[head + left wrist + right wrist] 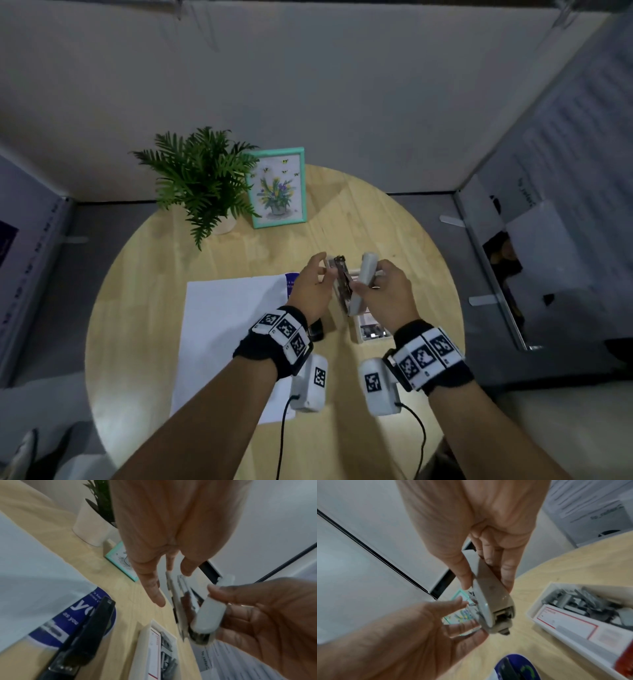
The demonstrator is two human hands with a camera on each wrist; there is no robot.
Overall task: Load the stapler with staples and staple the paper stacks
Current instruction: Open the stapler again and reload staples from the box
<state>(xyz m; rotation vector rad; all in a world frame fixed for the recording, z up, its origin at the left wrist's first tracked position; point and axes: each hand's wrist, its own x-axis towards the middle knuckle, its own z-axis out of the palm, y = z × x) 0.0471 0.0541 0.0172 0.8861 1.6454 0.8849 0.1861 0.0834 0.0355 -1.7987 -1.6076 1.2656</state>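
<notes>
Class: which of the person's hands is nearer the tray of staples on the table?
Right. The right hand holds the stapler just above the tray; the left hand is farther left.

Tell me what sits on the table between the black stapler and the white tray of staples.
Only bare wooden table separates the black stapler from the white tray; the left wrist view shows it.
</notes>
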